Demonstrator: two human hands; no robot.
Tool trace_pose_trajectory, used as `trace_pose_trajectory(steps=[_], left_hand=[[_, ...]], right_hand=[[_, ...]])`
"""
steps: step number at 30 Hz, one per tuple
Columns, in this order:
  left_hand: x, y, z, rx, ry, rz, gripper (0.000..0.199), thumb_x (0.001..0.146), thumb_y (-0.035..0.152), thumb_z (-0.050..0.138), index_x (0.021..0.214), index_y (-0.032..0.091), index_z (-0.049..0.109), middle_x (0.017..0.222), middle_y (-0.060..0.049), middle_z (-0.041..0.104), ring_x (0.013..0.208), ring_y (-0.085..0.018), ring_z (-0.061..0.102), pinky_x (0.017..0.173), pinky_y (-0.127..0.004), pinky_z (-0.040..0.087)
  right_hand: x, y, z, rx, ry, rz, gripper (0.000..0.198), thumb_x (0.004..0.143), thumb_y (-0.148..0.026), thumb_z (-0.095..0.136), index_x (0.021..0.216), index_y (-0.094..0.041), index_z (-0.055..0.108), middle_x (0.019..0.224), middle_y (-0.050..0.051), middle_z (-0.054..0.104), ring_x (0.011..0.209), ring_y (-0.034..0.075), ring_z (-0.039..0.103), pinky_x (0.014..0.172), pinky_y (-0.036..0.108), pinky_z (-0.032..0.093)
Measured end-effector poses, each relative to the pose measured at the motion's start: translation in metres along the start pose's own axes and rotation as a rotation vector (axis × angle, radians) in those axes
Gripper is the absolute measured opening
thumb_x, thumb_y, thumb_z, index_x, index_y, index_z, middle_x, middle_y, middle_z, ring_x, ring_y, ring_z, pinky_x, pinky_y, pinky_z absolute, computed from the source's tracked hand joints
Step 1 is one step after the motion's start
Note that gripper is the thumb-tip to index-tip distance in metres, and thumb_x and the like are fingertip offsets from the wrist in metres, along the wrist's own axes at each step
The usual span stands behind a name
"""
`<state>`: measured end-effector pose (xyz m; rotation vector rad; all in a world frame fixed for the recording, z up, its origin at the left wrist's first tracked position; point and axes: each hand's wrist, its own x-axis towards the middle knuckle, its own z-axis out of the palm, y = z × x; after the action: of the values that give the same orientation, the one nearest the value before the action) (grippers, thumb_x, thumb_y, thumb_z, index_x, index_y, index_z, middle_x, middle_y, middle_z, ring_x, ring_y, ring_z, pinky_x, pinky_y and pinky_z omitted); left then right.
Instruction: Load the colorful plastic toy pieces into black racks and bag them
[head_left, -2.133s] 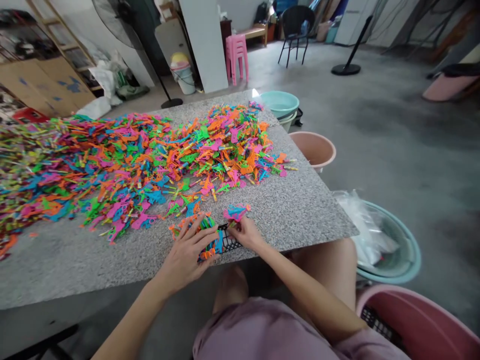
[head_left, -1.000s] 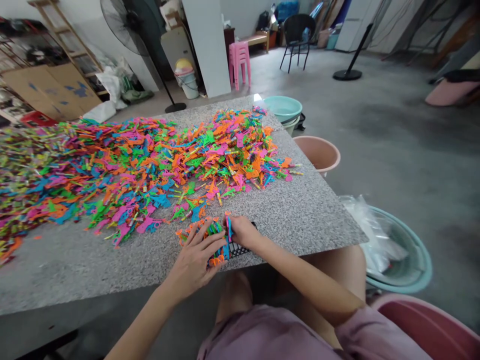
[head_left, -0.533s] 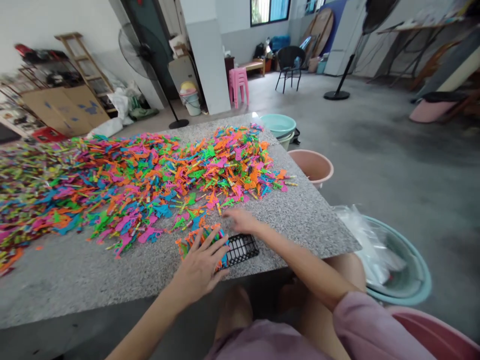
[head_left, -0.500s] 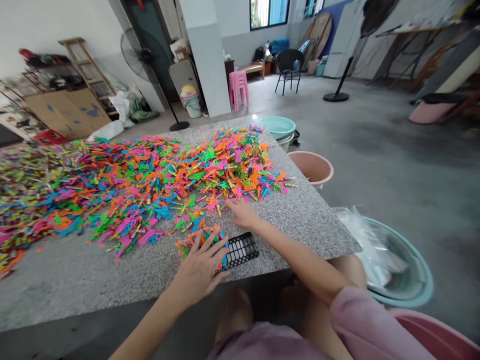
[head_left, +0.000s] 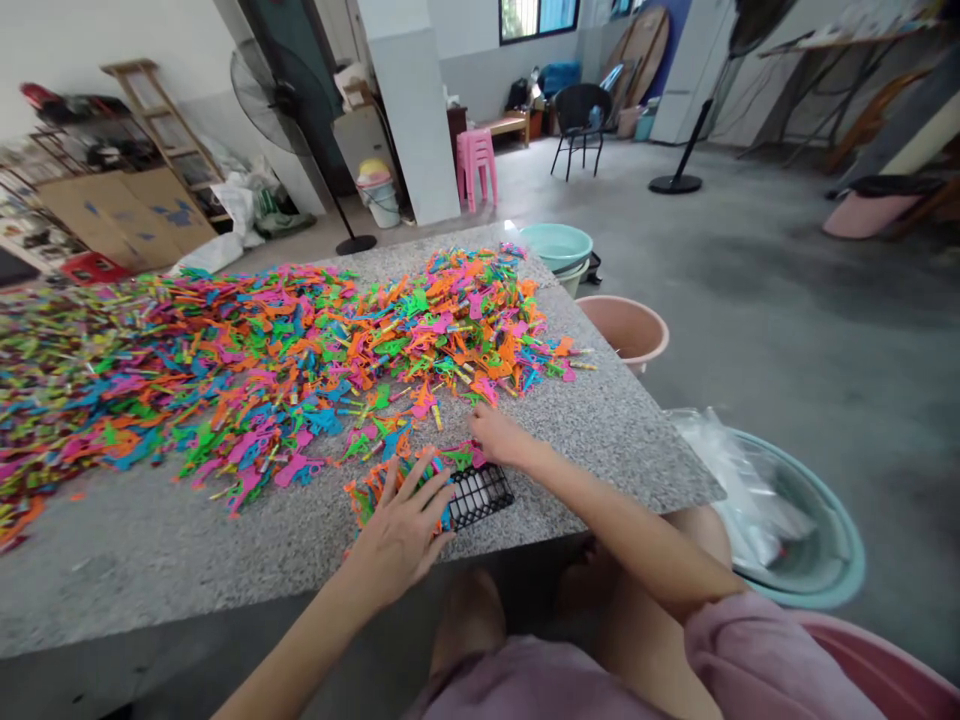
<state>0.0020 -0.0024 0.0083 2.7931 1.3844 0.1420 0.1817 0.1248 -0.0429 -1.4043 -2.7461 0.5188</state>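
A small black plastic basket [head_left: 484, 497] with a grid of cells sits near the table's front edge. Its left part is packed with colourful gun-shaped plastic toys [head_left: 363, 500]. My left hand [head_left: 401, 530] lies over these toys with its fingers spread, pressing on them and covering part of the basket. Just beyond the basket, my right hand [head_left: 501, 436] is closed, its fingers curled at the edge of the heap. A pink and green toy gun [head_left: 466, 456] shows under that hand, beside the basket's far rim; the grip on it is partly hidden.
A large heap of toy guns [head_left: 420, 335] in orange, pink, green and blue spreads over the speckled stone table [head_left: 600, 430]. Right of the table stand a brown tub [head_left: 626, 325] and a teal basin [head_left: 840, 520] holding clear plastic bags [head_left: 739, 490]. A fan [head_left: 283, 100] stands behind.
My right hand has drawn back slightly to the right, and its fingers have curled in. A pink and green toy gun now shows beneath it. My left hand stays on the packed toys.
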Motion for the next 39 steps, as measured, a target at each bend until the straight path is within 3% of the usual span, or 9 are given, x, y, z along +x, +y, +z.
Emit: trace_pose_trajectory(steps=[6, 11, 15, 17, 19, 24, 29, 33, 39], left_hand=[[0.001, 0.001, -0.002, 0.001, -0.015, -0.014, 0.038, 0.09, 0.028, 0.061, 0.127, 0.018, 0.058, 0.14, -0.009, 0.056, 0.146, -0.035, 0.023, 0.119, -0.064, 0.008], [0.002, 0.002, -0.004, -0.015, -0.01, -0.023, 0.035, 0.092, 0.027, 0.058, 0.126, 0.017, 0.059, 0.139, -0.01, 0.056, 0.146, -0.035, 0.023, 0.119, -0.064, 0.008], [0.003, 0.002, -0.005, 0.001, -0.028, -0.009, 0.034, 0.091, 0.025, 0.059, 0.123, 0.014, 0.06, 0.139, -0.012, 0.056, 0.147, -0.036, 0.02, 0.118, -0.065, 0.008], [0.004, 0.002, -0.005, -0.006, -0.032, -0.007, 0.034, 0.091, 0.026, 0.058, 0.123, 0.013, 0.06, 0.139, -0.012, 0.056, 0.147, -0.036, 0.02, 0.118, -0.065, 0.009], [0.004, 0.002, -0.005, -0.011, -0.03, -0.01, 0.035, 0.092, 0.026, 0.058, 0.124, 0.013, 0.059, 0.139, -0.012, 0.056, 0.147, -0.035, 0.021, 0.118, -0.065, 0.01], [0.003, 0.001, -0.004, -0.001, -0.027, -0.015, 0.038, 0.09, 0.027, 0.06, 0.126, 0.014, 0.058, 0.139, -0.011, 0.056, 0.146, -0.036, 0.022, 0.118, -0.064, 0.011], [0.004, 0.001, -0.001, -0.006, -0.033, -0.024, 0.045, 0.09, 0.033, 0.062, 0.129, 0.013, 0.054, 0.139, -0.013, 0.055, 0.146, -0.036, 0.022, 0.118, -0.064, 0.011], [0.005, 0.001, 0.001, -0.016, 0.006, -0.049, 0.06, 0.091, 0.04, 0.06, 0.141, 0.013, 0.041, 0.142, -0.015, 0.052, 0.147, -0.035, 0.02, 0.117, -0.063, 0.014], [0.004, 0.002, 0.0, -0.029, -0.015, -0.047, 0.057, 0.09, 0.028, 0.061, 0.141, 0.013, 0.04, 0.14, -0.015, 0.053, 0.148, -0.034, 0.019, 0.118, -0.062, 0.013]], right_hand=[[-0.002, 0.007, 0.005, 0.006, 0.032, 0.091, 0.024, 0.085, -0.001, 0.049, 0.09, -0.011, 0.07, 0.122, 0.019, 0.057, 0.114, 0.029, 0.057, 0.086, 0.033, 0.05], [-0.015, 0.024, 0.008, 0.137, 0.144, 0.143, 0.02, 0.086, -0.003, 0.047, 0.095, -0.012, 0.063, 0.104, 0.015, 0.065, 0.095, 0.023, 0.063, 0.084, 0.032, 0.048], [-0.046, 0.02, 0.028, 0.669, 0.239, 0.235, 0.03, 0.078, -0.01, 0.06, 0.107, -0.016, 0.053, 0.081, 0.002, 0.065, 0.073, 0.017, 0.063, 0.071, 0.029, 0.051], [-0.066, 0.003, 0.049, 0.958, 0.221, 0.171, 0.039, 0.075, -0.012, 0.061, 0.111, -0.019, 0.05, 0.078, -0.002, 0.063, 0.066, 0.015, 0.062, 0.062, 0.025, 0.05], [-0.08, -0.018, 0.068, 1.072, 0.243, 0.119, 0.035, 0.075, -0.014, 0.061, 0.109, -0.019, 0.052, 0.077, -0.002, 0.064, 0.066, 0.014, 0.062, 0.06, 0.023, 0.049], [-0.08, -0.046, 0.078, 0.681, 0.182, 0.186, 0.004, 0.079, -0.018, 0.06, 0.079, -0.017, 0.064, 0.071, 0.003, 0.068, 0.068, 0.017, 0.064, 0.064, 0.024, 0.044], [-0.067, -0.055, 0.059, 0.334, 0.069, 0.172, 0.021, 0.08, -0.018, 0.06, 0.1, -0.016, 0.067, 0.092, 0.012, 0.073, 0.084, 0.022, 0.068, 0.07, 0.025, 0.044], [-0.065, -0.058, 0.048, 0.299, 0.02, 0.18, 0.021, 0.079, -0.021, 0.065, 0.099, -0.015, 0.067, 0.089, 0.012, 0.073, 0.081, 0.022, 0.068, 0.067, 0.025, 0.044], [-0.069, -0.046, 0.044, 0.4, 0.089, 0.221, 0.01, 0.082, -0.024, 0.065, 0.085, -0.017, 0.07, 0.082, 0.004, 0.073, 0.076, 0.016, 0.066, 0.067, 0.022, 0.043]])
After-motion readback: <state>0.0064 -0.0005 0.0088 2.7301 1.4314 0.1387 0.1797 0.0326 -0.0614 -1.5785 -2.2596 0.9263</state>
